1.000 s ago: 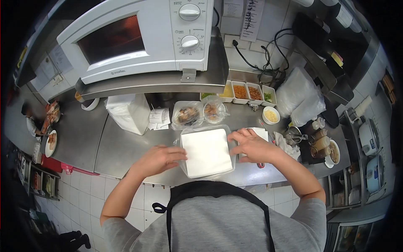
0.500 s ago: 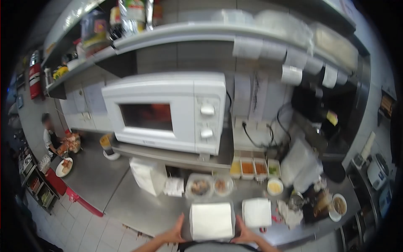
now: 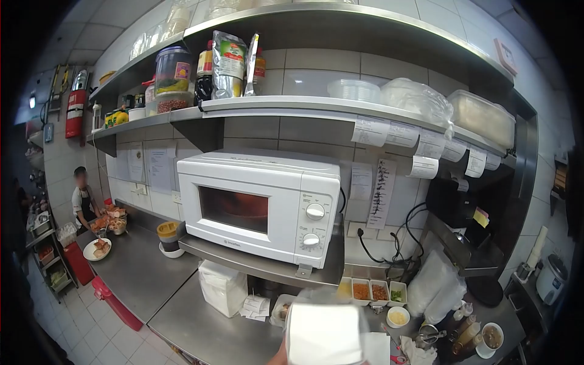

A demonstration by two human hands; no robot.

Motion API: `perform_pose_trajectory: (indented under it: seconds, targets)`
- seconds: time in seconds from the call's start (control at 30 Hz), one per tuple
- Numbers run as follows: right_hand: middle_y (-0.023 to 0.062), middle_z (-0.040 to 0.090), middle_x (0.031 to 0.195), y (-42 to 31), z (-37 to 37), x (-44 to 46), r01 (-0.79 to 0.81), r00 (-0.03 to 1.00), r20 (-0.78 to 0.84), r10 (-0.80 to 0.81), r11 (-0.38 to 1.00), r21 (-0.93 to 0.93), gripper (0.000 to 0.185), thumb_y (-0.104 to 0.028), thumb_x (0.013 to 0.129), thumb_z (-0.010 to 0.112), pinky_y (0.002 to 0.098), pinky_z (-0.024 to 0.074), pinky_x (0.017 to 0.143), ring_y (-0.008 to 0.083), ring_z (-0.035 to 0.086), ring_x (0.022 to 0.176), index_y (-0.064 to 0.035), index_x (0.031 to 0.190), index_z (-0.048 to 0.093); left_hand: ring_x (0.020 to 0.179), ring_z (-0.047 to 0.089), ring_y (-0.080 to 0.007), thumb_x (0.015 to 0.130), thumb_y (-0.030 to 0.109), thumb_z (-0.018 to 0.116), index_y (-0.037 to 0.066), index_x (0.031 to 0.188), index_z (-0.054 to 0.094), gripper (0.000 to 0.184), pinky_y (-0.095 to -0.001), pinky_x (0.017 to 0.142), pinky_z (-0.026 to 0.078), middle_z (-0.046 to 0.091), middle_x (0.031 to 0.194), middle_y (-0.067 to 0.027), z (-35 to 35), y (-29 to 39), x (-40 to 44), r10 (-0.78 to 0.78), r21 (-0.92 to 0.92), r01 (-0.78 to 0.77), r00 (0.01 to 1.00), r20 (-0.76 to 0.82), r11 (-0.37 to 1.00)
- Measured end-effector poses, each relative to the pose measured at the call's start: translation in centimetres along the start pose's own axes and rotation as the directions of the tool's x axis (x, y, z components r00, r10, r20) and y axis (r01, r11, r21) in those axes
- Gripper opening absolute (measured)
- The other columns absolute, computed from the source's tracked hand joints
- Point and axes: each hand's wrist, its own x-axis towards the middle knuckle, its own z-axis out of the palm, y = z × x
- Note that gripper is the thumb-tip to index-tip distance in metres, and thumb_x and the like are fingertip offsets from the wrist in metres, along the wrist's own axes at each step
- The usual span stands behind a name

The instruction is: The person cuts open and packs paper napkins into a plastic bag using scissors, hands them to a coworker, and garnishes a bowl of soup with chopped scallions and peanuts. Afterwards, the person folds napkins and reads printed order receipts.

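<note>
A stack of white square paper sheets (image 3: 322, 334) in clear plastic is raised close to the camera at the bottom of the view, slightly blurred. My left hand (image 3: 278, 355) grips its left side; only a small part of that hand shows. I cannot see my right hand, as the right side of the stack runs to the lower edge of the picture. Behind the stack, a clear tub of food (image 3: 280, 309) is partly covered. A white sheet or pack (image 3: 377, 348) lies to the right, partly hidden.
A white microwave (image 3: 258, 204) stands on a raised steel shelf. White-wrapped packs (image 3: 222, 288) and paper slips (image 3: 255, 307) lie below it. To the right are topping containers (image 3: 378, 293), a bowl (image 3: 398, 317) and sauce bottles (image 3: 467, 334). A person (image 3: 84, 198) stands far left.
The paper stack has come up off the counter towards the camera and a little right. My left hand moved with it; my right hand dropped from sight. The view tilted upward.
</note>
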Motion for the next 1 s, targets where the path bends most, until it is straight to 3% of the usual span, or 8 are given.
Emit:
perform_pose_trajectory:
  seconds: [0.07,0.1,0.13,0.17,0.37,0.73,0.9,1.0]
  targets:
    - [0.0194,0.059,0.112,-4.9,-1.3,-0.7,0.033,0.999,-0.034,-0.037,0.993,-0.109,0.063,-0.019,0.076,0.076,0.0309,0.053,0.075,0.0258,0.062,0.094,0.001,0.127,0.045,0.126,0.039,-0.0253,0.069,0.026,0.082,-0.002,0.137,0.032,0.089,-0.0389,0.104,0.033,0.041,0.135,-0.0199,-1.3,5.2,0.0,0.073,0.08,-0.081,0.993,0.098,0.994]
    - [0.0155,0.065,0.092,-6.2,-1.5,-0.2,0.449,0.869,-0.152,-0.47,0.88,-0.152,0.052,-0.012,0.072,0.079,0.0324,0.0546,0.059,0.0208,0.063,0.074,0.0004,0.116,0.054,0.125,0.041,-0.0247,0.069,0.026,0.082,-0.002,0.136,0.035,0.087,-0.0387,0.103,0.035,0.044,0.134,-0.0193,-2.2,8.2,0.1,0.11,0.119,-0.129,0.982,0.155,0.984]
    - [0.0194,0.043,0.134,-8.2,-4.7,0.8,0.377,0.925,0.152,-0.347,0.794,-0.477,0.099,-0.014,0.065,0.085,0.0384,0.039,0.101,0.0308,0.044,0.124,-0.0003,0.14,0.023,0.139,0.006,-0.031,0.072,0.028,0.079,-0.002,0.142,-0.018,0.123,-0.0399,0.112,0.014,0.003,0.149,-0.0241,-3.4,11.0,1.4,0.129,0.119,-0.164,0.957,0.259,0.979]
    - [0.0192,0.053,0.123,-12.6,-3.3,0.5,0.328,0.942,-0.059,-0.331,0.943,-0.064,0.087,-0.031,0.06,0.087,0.0384,0.0413,0.097,0.0259,0.051,0.115,0.0028,0.128,0.044,0.137,0.011,-0.027,0.075,0.025,0.077,0.001,0.142,-0.019,0.119,-0.0382,0.111,0.018,0.009,0.148,-0.0194,-3.5,15.8,1.5,0.198,0.176,-0.243,0.951,0.239,0.954]
    - [0.0102,0.062,0.103,-35.9,-4.7,5.6,0.817,0.486,0.004,-0.874,0.453,-0.358,0.045,-0.02,0.081,0.07,0.0317,0.0523,0.078,0.0187,0.062,0.092,0.0027,0.115,0.051,0.114,0.051,-0.0248,0.077,0.035,0.074,0.008,0.14,0.029,0.082,-0.0373,0.093,0.045,0.052,0.123,-0.0157,-7.3,37.1,7.0,0.59,0.331,-0.592,0.799,0.119,0.735]
    - [0.0172,0.061,0.106,-52.5,-5.6,24.3,0.76,0.346,-0.195,-0.918,0.396,-0.515,0.069,-0.041,0.077,0.07,0.034,0.0504,0.048,0.0256,0.064,0.081,0.0003,0.124,0.041,0.105,0.055,-0.0181,0.083,0.043,0.068,-0.003,0.127,0.044,0.068,-0.0309,0.091,0.043,0.057,0.117,-0.0136,-19.2,48.7,25.1,0.895,0.444,-0.791,0.441,-0.061,0.42]
    - [0.0204,0.059,0.109,-52.3,-6.3,30.0,0.731,0.345,-0.232,-0.909,0.415,-0.542,0.072,-0.04,0.077,0.069,0.0365,0.0522,0.051,0.0274,0.064,0.086,0.0025,0.125,0.037,0.103,0.056,-0.018,0.087,0.04,0.064,-0.002,0.126,0.047,0.06,-0.0315,0.09,0.044,0.058,0.117,-0.0124,-23.0,47.8,31.0,0.898,0.501,-0.762,0.433,-0.076,0.41]
    - [0.0238,0.057,0.11,-52.6,-6.3,31.6,0.608,0.513,-0.257,-0.819,0.559,-0.564,0.072,-0.033,0.076,0.072,0.0354,0.0525,0.054,0.0279,0.063,0.088,0.0067,0.124,0.036,0.099,0.057,-0.018,0.089,0.041,0.06,-0.003,0.123,0.05,0.056,-0.0316,0.083,0.046,0.061,0.111,-0.0128,-24.3,47.6,31.2,0.755,0.655,-0.518,0.643,-0.127,0.551]
